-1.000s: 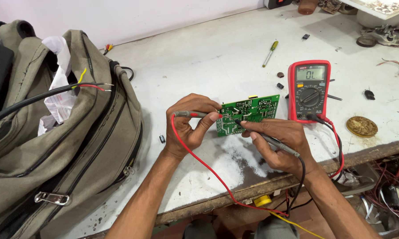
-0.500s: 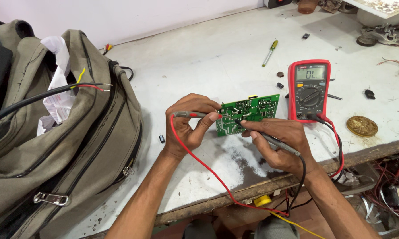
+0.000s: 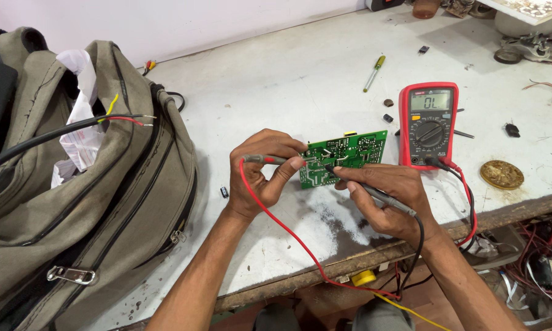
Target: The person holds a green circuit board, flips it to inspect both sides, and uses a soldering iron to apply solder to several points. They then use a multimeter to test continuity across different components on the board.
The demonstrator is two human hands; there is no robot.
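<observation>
While both hands are staying almost exactly where they were a second ago, the only shift showing is slight: the left hand [image 3: 265, 175] and right hand [image 3: 389, 199] are keeping their probes planted on the green circuit board [image 3: 343, 157], so the probing is holding on the same spot rather than moving to a new one, which suggests that one reading is still being taken. The left hand is pinching the red-leaded probe [image 3: 270, 159] between thumb and fingers, its tip pointing in at the board's left edge, while also seeming to steady the board there. The right hand is gripping the black probe [image 3: 368, 189] like a pen, its tip touching the board's lower left part. The board is lying near the front edge of the white, worn workbench [image 3: 288, 79], between the two hands and just left of the red multimeter [image 3: 429, 125], whose screen is lit and whose red and black leads are trailing off the bench edge. The board is looking small and rectangular, green with pale traces, small parts and a yellow piece at its top edge. An olive backpack [image 3: 104, 202] is sitting well to the left, and a yellow-handled screwdriver [image 3: 374, 72] is lying farther back.
</observation>
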